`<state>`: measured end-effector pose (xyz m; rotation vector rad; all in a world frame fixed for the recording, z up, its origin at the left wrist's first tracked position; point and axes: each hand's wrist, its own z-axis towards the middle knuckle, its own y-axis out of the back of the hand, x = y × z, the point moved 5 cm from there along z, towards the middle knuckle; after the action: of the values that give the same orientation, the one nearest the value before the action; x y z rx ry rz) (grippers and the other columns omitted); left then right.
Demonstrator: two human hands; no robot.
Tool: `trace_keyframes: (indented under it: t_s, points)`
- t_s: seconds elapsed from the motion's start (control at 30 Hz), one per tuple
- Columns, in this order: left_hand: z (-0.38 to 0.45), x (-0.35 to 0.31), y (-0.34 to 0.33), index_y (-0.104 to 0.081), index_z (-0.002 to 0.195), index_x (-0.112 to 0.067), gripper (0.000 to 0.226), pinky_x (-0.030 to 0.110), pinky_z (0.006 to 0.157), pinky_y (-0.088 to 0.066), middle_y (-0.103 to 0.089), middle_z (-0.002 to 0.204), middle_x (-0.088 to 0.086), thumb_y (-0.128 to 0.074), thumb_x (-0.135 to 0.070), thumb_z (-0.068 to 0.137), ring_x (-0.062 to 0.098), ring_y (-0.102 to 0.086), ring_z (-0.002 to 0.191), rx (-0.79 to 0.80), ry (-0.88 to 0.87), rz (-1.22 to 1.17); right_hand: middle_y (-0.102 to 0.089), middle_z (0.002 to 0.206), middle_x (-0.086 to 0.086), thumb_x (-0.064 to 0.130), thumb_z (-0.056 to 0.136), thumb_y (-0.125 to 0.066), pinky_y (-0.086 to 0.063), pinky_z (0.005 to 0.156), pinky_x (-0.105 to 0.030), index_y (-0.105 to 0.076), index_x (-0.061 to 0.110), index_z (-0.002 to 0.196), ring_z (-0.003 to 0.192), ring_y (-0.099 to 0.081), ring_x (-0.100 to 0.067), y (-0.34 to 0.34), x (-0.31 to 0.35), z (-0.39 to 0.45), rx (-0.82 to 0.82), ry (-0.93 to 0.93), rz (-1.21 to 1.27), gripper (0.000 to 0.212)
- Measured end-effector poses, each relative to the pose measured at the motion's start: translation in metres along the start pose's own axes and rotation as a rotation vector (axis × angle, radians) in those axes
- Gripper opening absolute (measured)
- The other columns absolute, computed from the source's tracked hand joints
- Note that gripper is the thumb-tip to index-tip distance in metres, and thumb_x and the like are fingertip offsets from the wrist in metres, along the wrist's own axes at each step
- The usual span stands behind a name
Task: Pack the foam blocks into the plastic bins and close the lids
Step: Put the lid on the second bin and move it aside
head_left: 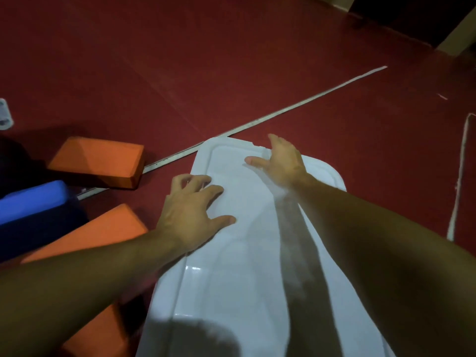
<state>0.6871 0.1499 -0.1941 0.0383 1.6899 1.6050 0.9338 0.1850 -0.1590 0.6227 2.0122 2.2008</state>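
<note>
A long white plastic lid (231, 266) lies on top of a bin and fills the middle of the view; the bin's inside is hidden. My left hand (193, 212) rests on the lid's left edge with fingers spread. My right hand (280, 161) presses flat near the lid's far right corner, fingers apart. Neither hand holds anything. On the red floor to the left lie an orange foam block (98, 161), a blue foam block (31, 199) and another orange foam block (103, 230). A further orange block (95, 333) shows under my left forearm.
The red floor (231, 60) stretches away beyond the bin, crossed by a white tape line (296, 106). Another white line (458, 176) runs along the right side. A small white object (4, 114) sits at the far left edge. A dark doorway (417, 16) is at top right.
</note>
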Motion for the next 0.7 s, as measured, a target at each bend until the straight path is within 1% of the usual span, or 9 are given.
trace_keyframes:
  t_s: [0.13,0.2,0.27,0.33,0.37,0.4,0.5,0.6,0.7]
  points:
    - [0.002,0.004,-0.004,-0.057,0.130,-0.037,0.082,0.051,0.100,-0.042,-0.042,0.143,-0.011,-0.047,-0.084,0.063,0.022,-0.021,0.130,-0.013,-0.002,-0.027,-0.035,0.156,0.000,0.089,0.043,-0.065,-0.014,0.119,-0.055,-0.027,0.026,0.153,0.145,-0.029,-0.020,-0.007,0.010,0.041,0.139,0.127,-0.126,0.133]
    - [0.003,0.006,-0.006,-0.056,0.131,-0.036,0.079,0.050,0.100,-0.043,-0.040,0.145,-0.012,-0.056,-0.081,0.066,0.021,-0.018,0.131,-0.011,-0.001,-0.029,-0.041,0.153,0.002,0.088,0.036,-0.067,-0.025,0.117,-0.051,-0.026,0.032,0.152,0.140,-0.038,-0.022,-0.016,0.011,0.056,0.289,0.132,-0.079,0.136]
    - [0.004,0.007,-0.007,-0.055,0.132,-0.037,0.076,0.050,0.101,-0.042,-0.038,0.146,-0.013,-0.061,-0.078,0.069,0.019,-0.016,0.132,-0.006,0.010,-0.034,-0.055,0.138,0.005,0.079,0.042,-0.076,-0.040,0.107,-0.039,-0.036,0.039,0.146,0.128,-0.051,-0.022,-0.025,0.006,0.064,0.430,0.089,-0.003,0.118]
    - [0.005,0.009,-0.008,-0.055,0.132,-0.037,0.076,0.050,0.101,-0.042,-0.037,0.146,-0.014,-0.060,-0.079,0.068,0.019,-0.016,0.132,-0.010,0.015,-0.040,-0.063,0.122,0.011,0.072,0.050,-0.080,-0.044,0.093,-0.033,-0.050,0.041,0.132,0.115,-0.059,-0.019,-0.031,0.004,0.069,0.502,0.066,0.021,0.093]
    - [0.005,0.009,-0.008,-0.055,0.131,-0.037,0.077,0.051,0.101,-0.042,-0.037,0.146,-0.015,-0.058,-0.079,0.067,0.019,-0.016,0.132,-0.011,0.016,-0.044,-0.063,0.121,0.011,0.072,0.050,-0.080,-0.045,0.092,-0.033,-0.052,0.039,0.131,0.114,-0.059,-0.019,-0.032,0.005,0.070,0.497,0.073,0.027,0.092]
    - [0.005,0.011,-0.008,-0.055,0.131,-0.037,0.077,0.051,0.101,-0.042,-0.037,0.146,-0.015,-0.058,-0.079,0.067,0.019,-0.016,0.132,-0.010,0.019,-0.046,-0.062,0.125,0.009,0.075,0.046,-0.079,-0.044,0.095,-0.034,-0.050,0.037,0.135,0.117,-0.058,-0.019,-0.032,0.007,0.071,0.468,0.086,0.037,0.101]
    - [0.006,0.011,-0.008,-0.055,0.131,-0.036,0.074,0.051,0.101,-0.042,-0.036,0.146,-0.014,-0.062,-0.077,0.069,0.019,-0.016,0.132,-0.017,0.012,-0.030,-0.056,0.138,0.002,0.080,0.036,-0.076,-0.039,0.107,-0.038,-0.039,0.031,0.146,0.131,-0.047,-0.020,-0.026,0.007,0.063,0.232,0.098,0.071,0.126]
    - [0.006,0.010,-0.007,-0.055,0.131,-0.036,0.073,0.052,0.100,-0.043,-0.037,0.146,-0.012,-0.061,-0.077,0.070,0.021,-0.017,0.132,-0.013,0.005,-0.004,-0.056,0.135,-0.004,0.076,0.043,-0.080,-0.039,0.106,-0.041,-0.046,0.024,0.142,0.129,-0.047,-0.026,-0.018,0.007,0.041,-0.036,0.092,0.041,0.118]
    - [0.004,0.008,-0.007,-0.055,0.132,-0.035,0.073,0.053,0.101,-0.041,-0.038,0.147,-0.010,-0.059,-0.078,0.072,0.025,-0.019,0.132,0.004,-0.004,0.025,-0.060,0.129,-0.003,0.073,0.052,-0.079,-0.043,0.102,-0.042,-0.048,0.021,0.138,0.122,-0.050,-0.025,-0.018,0.009,0.020,-0.106,0.022,0.075,0.105]
